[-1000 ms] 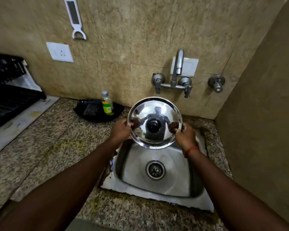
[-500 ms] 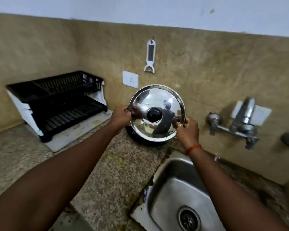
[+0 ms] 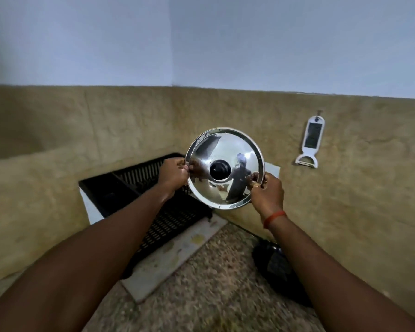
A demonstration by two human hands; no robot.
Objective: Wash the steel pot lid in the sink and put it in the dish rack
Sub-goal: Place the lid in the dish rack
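While gripped at opposite rim edges by left hand (image 3: 174,174) and right hand (image 3: 267,191), steel pot lid (image 3: 225,168) held upright in mid-air, knob side toward camera, directly above and in front of dish rack (image 3: 139,185). Fingers (image 3: 255,182) pinched on rim. Left hand nearer rack; likely next: lowering leftward and down.
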